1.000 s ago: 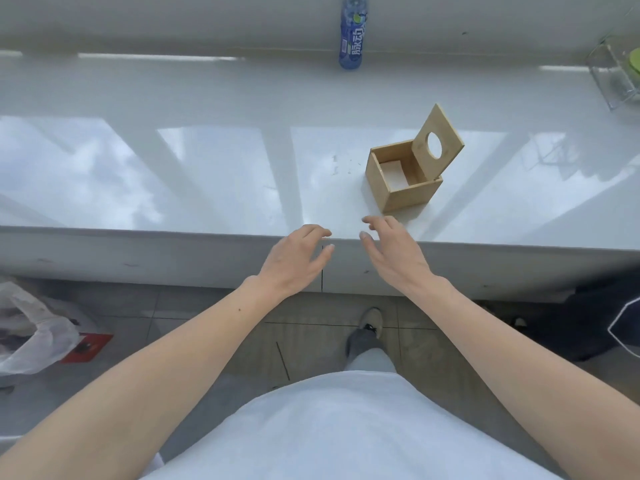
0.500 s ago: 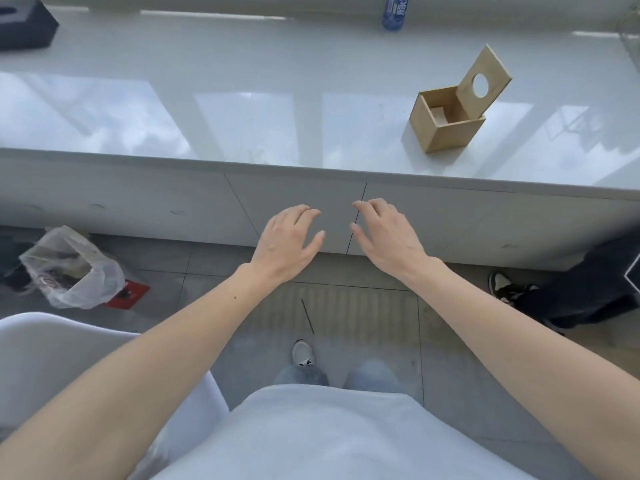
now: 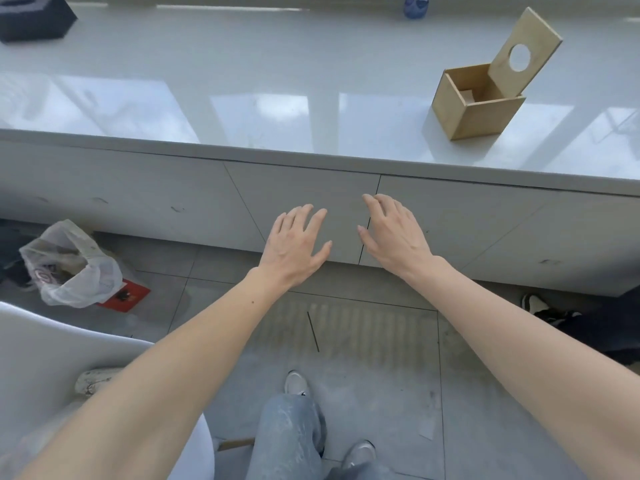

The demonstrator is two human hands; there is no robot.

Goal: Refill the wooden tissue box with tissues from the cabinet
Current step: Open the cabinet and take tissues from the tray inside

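Reaching stage: you hold both hands out before the closed cabinet doors, under the counter, so this reads as the move to open the cabinet.
Left hand (image 3: 294, 244): fingers spread and loose, grasping nothing; it sits over the cabinet door (image 3: 304, 209) left of the door seam (image 3: 370, 220), likely placed to press or pull that panel. Contact with the panel cannot be told.
Right hand (image 3: 394, 233): also released and empty, fingertips (image 3: 369, 199) just at the seam, where an edge could be caught, since no handle shows.
Wooden tissue box (image 3: 476, 98): stands on the white counter (image 3: 311, 81), to your right and well apart from both hands, near the front edge.
Lid (image 3: 524, 53): tilted up and back at the box's far side, left raised so that you can drop tissues in later; a round hole pierces it.
Box look: pale plain wood, cube-like, open-topped; the inside appears empty but for a pale patch low down.
Tissues: none in view; presumably behind the doors.
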